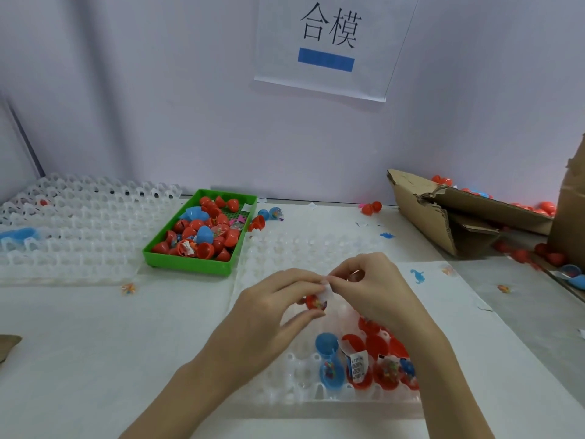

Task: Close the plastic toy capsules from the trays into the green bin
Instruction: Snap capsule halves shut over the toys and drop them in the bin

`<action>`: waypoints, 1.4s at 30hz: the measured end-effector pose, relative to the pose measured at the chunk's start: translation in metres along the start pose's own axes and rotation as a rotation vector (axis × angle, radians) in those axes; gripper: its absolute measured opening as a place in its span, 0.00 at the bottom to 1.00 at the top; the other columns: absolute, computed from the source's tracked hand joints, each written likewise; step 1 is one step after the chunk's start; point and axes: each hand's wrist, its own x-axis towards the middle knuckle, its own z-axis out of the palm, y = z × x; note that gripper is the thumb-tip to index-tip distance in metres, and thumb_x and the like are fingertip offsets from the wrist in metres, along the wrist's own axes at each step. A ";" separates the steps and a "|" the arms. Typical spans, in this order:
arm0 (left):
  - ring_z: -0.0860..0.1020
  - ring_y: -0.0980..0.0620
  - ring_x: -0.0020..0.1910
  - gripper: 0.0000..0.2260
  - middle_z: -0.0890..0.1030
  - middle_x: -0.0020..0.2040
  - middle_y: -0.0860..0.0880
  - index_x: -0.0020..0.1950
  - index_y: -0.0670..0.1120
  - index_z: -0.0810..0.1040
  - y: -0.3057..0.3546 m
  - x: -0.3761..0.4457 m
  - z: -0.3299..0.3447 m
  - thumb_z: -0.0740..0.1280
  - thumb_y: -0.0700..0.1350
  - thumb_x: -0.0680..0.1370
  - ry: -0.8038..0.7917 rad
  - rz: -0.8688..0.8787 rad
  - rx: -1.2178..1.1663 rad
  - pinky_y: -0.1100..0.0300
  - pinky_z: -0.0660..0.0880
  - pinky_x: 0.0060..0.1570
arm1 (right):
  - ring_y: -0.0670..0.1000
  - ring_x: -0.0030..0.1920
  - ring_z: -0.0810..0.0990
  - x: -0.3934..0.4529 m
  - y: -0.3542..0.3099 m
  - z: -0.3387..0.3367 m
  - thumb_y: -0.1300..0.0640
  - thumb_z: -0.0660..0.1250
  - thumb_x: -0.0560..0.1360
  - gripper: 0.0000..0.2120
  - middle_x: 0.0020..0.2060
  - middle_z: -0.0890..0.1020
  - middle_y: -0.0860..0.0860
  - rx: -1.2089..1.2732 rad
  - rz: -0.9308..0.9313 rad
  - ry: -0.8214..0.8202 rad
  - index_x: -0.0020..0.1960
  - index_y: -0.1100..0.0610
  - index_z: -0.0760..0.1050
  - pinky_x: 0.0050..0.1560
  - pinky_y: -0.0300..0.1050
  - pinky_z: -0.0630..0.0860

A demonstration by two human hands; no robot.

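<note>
Now, held capsule: red capsule (316,301) raised above the near tray (278,384), caught between both hands, partly hidden by fingers; small colourful toy bits visible inside.
Paper slip: white slip (326,291) sticking up from the capsule, right at the point where both hands meet.
Left hand: left hand (272,307) curled round the capsule from the left, thumb below, fingertips on top.
Right hand: right hand (368,288) curled, fingertips pinching at the slip and the capsule's upper edge; touching the left hand's fingertips.
Near tray: clear, many-socketed, directly under both hands; open red and blue halves (367,364) seated in its near-right sockets, below and just right of the held capsule, some with toys and printed slips inside.
Green bin: green bin (190,264) beyond and left of the hands, well apart from them, loaded with red and blue capsules (202,231).
Loose capsules: a few red and blue ones (264,217) on the table beside the bin's right wall.
Stacked trays: more clear trays (72,223) far left, just beside the bin.
Cardboard box: torn cardboard box (443,217) far right, red capsules spilled around it.
Wall sign: white sign (329,42) with two black characters and a blue bar, above the table.
</note>
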 end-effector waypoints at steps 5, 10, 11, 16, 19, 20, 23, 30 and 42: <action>0.85 0.53 0.52 0.08 0.85 0.54 0.55 0.53 0.45 0.87 0.001 0.004 -0.003 0.76 0.44 0.75 0.182 -0.206 -0.262 0.62 0.83 0.50 | 0.45 0.37 0.79 0.002 -0.008 0.009 0.54 0.69 0.78 0.07 0.35 0.83 0.44 0.121 0.092 0.037 0.42 0.48 0.83 0.29 0.30 0.71; 0.85 0.51 0.51 0.08 0.85 0.51 0.55 0.51 0.44 0.88 0.004 0.007 -0.007 0.76 0.45 0.74 0.246 -0.249 -0.325 0.64 0.82 0.50 | 0.43 0.35 0.78 0.001 -0.014 0.012 0.55 0.69 0.78 0.07 0.35 0.82 0.44 0.189 0.054 0.110 0.42 0.49 0.81 0.29 0.29 0.70; 0.85 0.51 0.52 0.08 0.85 0.51 0.55 0.51 0.44 0.88 0.005 0.008 -0.007 0.76 0.45 0.74 0.257 -0.250 -0.331 0.64 0.82 0.50 | 0.43 0.35 0.78 0.001 -0.016 0.012 0.55 0.69 0.77 0.06 0.35 0.82 0.44 0.199 0.038 0.134 0.42 0.49 0.81 0.30 0.30 0.71; 0.85 0.49 0.50 0.06 0.84 0.49 0.53 0.50 0.45 0.87 0.010 0.008 -0.009 0.78 0.43 0.74 0.263 -0.236 -0.351 0.64 0.82 0.49 | 0.46 0.42 0.79 -0.002 -0.024 0.014 0.57 0.70 0.77 0.06 0.38 0.81 0.44 0.221 -0.031 0.202 0.42 0.49 0.79 0.41 0.36 0.74; 0.85 0.48 0.49 0.07 0.83 0.48 0.53 0.50 0.45 0.85 0.012 0.009 -0.011 0.79 0.42 0.74 0.260 -0.212 -0.333 0.62 0.82 0.48 | 0.46 0.40 0.80 -0.004 -0.026 0.015 0.57 0.70 0.77 0.05 0.37 0.82 0.45 0.256 -0.015 0.193 0.42 0.51 0.80 0.38 0.36 0.74; 0.85 0.49 0.49 0.07 0.84 0.48 0.53 0.51 0.44 0.85 0.013 0.008 -0.012 0.78 0.42 0.75 0.261 -0.198 -0.315 0.62 0.82 0.48 | 0.46 0.38 0.80 -0.004 -0.026 0.015 0.57 0.70 0.77 0.04 0.36 0.82 0.46 0.274 -0.003 0.189 0.42 0.52 0.80 0.36 0.35 0.74; 0.85 0.53 0.49 0.14 0.85 0.48 0.55 0.57 0.46 0.81 0.016 0.008 -0.014 0.78 0.45 0.75 0.264 -0.216 -0.291 0.63 0.82 0.48 | 0.42 0.32 0.81 -0.005 -0.026 0.014 0.57 0.70 0.78 0.05 0.35 0.82 0.48 0.329 0.036 0.166 0.43 0.55 0.81 0.29 0.29 0.72; 0.83 0.54 0.50 0.09 0.83 0.50 0.51 0.55 0.42 0.86 0.013 0.012 -0.018 0.76 0.42 0.77 0.217 -0.117 -0.166 0.63 0.82 0.49 | 0.44 0.31 0.84 -0.008 -0.031 0.013 0.58 0.68 0.79 0.06 0.40 0.84 0.53 0.376 0.062 0.122 0.44 0.58 0.80 0.28 0.27 0.71; 0.79 0.52 0.54 0.09 0.75 0.56 0.50 0.53 0.45 0.84 0.010 0.012 -0.020 0.73 0.49 0.78 0.140 -0.168 -0.088 0.64 0.80 0.53 | 0.48 0.45 0.84 -0.007 -0.031 0.019 0.58 0.70 0.79 0.06 0.39 0.85 0.50 0.423 0.101 0.124 0.43 0.56 0.81 0.46 0.41 0.79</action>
